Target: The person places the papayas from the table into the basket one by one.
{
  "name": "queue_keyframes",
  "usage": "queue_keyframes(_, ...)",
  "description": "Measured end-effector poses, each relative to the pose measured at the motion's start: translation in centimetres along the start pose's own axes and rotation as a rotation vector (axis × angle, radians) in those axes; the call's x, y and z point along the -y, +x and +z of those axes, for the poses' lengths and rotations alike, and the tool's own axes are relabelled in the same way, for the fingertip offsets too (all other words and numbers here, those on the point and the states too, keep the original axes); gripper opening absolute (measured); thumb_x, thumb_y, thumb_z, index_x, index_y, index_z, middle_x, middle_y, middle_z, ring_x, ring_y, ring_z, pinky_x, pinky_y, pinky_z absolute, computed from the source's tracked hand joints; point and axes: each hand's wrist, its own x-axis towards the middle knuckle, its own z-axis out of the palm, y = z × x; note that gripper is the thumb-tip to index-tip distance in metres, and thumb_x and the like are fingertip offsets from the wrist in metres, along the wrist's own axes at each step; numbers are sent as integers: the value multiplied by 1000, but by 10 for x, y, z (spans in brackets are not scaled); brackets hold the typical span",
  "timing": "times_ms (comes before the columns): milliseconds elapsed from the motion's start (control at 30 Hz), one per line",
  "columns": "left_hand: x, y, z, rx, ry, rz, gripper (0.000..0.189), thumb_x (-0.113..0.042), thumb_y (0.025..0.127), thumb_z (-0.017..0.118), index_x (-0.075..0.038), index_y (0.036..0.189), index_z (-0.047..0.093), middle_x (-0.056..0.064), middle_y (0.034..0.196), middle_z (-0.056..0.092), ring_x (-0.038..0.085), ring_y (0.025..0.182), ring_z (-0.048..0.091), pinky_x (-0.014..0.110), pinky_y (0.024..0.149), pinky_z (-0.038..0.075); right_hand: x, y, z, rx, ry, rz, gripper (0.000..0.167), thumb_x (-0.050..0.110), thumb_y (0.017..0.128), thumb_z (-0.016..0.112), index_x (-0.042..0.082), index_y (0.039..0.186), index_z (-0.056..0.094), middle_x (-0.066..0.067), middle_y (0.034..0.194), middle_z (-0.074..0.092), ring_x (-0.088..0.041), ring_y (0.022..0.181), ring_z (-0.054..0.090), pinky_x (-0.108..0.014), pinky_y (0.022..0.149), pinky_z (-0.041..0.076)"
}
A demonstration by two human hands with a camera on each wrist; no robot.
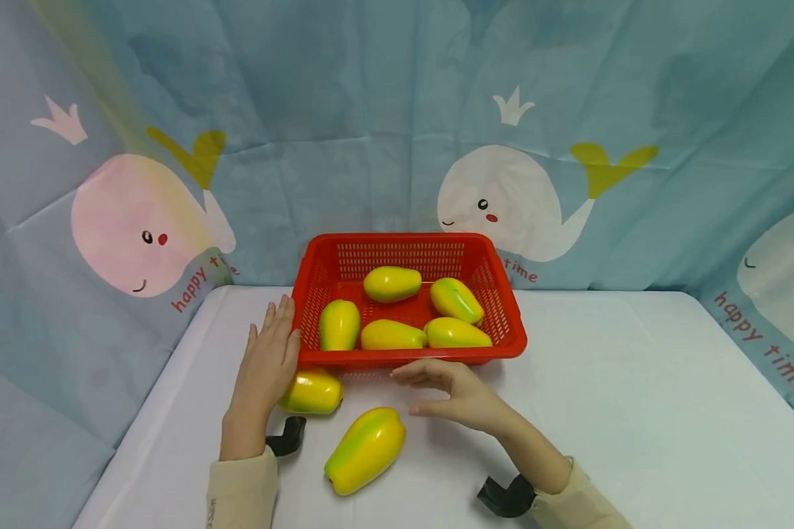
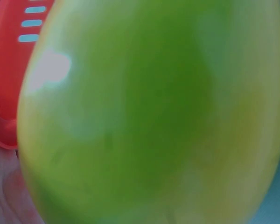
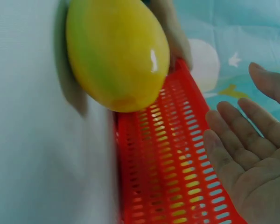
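Note:
A red plastic basket (image 1: 410, 358) stands at the back of the table with several yellow-green papayas (image 1: 392, 284) inside. My left hand (image 1: 267, 364) rests straight-fingered along the basket's left side. Beside that hand's palm lies one papaya (image 1: 314, 392), partly hidden by it; a papaya (image 2: 149, 112) fills most of the left wrist view. Another papaya (image 1: 367, 452) lies on the table in front, between my arms. My right hand (image 1: 459, 397) hovers just before the basket's front wall, fingers loosely bent and holding nothing. In the right wrist view, its palm (image 3: 266, 182) appears beside the basket's slotted wall (image 3: 177, 154).
A white cloth (image 1: 635, 411) covers the table. Behind it hangs a blue curtain (image 1: 370, 95) printed with whales, close to the basket's back. Black straps (image 1: 508, 497) sit at both wrists.

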Motion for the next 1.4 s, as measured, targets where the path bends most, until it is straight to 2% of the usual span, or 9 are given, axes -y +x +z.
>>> queue_keyframes(267,1,1,0,-9,-20,14,58,-24,101,37,-3,150,17,15,155,17,34,143,9,59,111,3,-7,3,9,49,-45,40,40,10,85,69,8,124,59,0,122,62,-28,113,56,-32,99,43)
queue_keyframes(533,1,2,1,-26,-23,17,58,-24,100,37,-3,150,17,16,154,18,34,142,10,60,111,3,-16,5,16,98,-70,62,43,14,84,71,6,125,58,-14,124,60,-25,114,56,-36,100,42)
queue_keyframes(667,1,2,1,-31,-19,22,57,-24,100,38,-3,150,18,16,154,18,34,142,10,60,110,4,-19,7,19,119,-86,87,46,15,83,72,4,126,57,-13,126,59,-22,115,55,-35,101,41)
queue_keyframes(767,1,1,1,-33,-19,28,57,-24,100,37,-2,150,18,16,154,18,34,142,10,60,111,4,-23,8,22,145,-102,74,51,16,81,75,4,127,57,-9,127,58,-19,116,54,-36,102,41)
queue_keyframes(900,0,1,0,-23,-18,26,57,-24,100,37,-3,150,17,15,155,17,33,143,10,59,111,3,-30,8,26,181,-113,39,57,16,77,79,9,128,56,2,128,57,-10,115,51,-33,102,40)
queue_keyframes(1000,0,0,-1,-16,-15,20,58,-24,100,37,-3,150,17,15,155,17,33,143,9,59,111,4,-34,8,30,187,-126,28,61,16,75,81,12,130,55,6,128,56,-8,114,50,-30,102,39)
queue_keyframes(1233,0,1,0,-24,-18,24,57,-24,100,38,-3,150,18,15,155,18,33,143,10,59,111,4,-36,8,34,174,-141,72,71,16,73,82,9,136,49,2,133,53,-7,111,50,-27,101,38)
queue_keyframes(1400,0,1,0,-31,-24,26,57,-24,100,38,-3,150,18,15,155,18,33,143,10,59,111,4,-38,9,36,193,-110,84,79,15,72,82,9,140,42,-3,138,49,-9,118,47,-28,106,33)
